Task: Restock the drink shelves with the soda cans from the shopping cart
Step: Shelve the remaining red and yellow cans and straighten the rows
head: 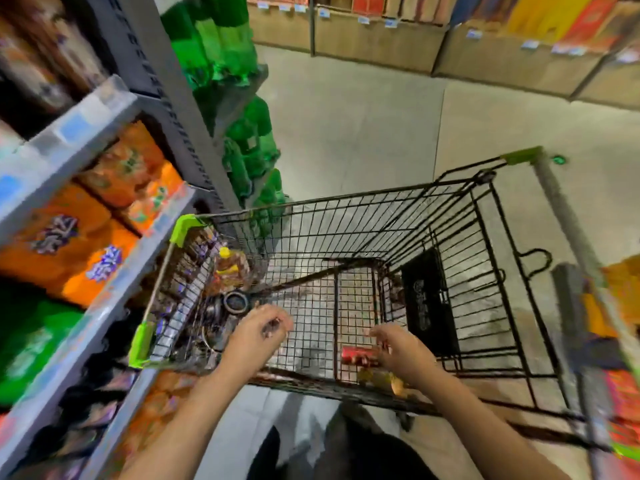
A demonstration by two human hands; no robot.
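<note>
At lower centre of the frame, over the black wire cart (450,216): left hand (258,332) with loosely curled fingers, holding nothing clear. Right hand (403,351) touching a red can (356,355), grip too blurred to tell. Orange packs (69,244) on shelves at left.

- The black wire shopping cart (408,216) stands on the pale concrete floor (363,133); a red soda can (356,355) lies on its mesh bottom.
- The grey shelves (114,268) on the left carry orange drink packs (69,244) and green bottles (221,43).

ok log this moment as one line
stage: reaching into cart | left hand: over cart floor, grip unclear | right hand: at red can, open | shelves: on left
</note>
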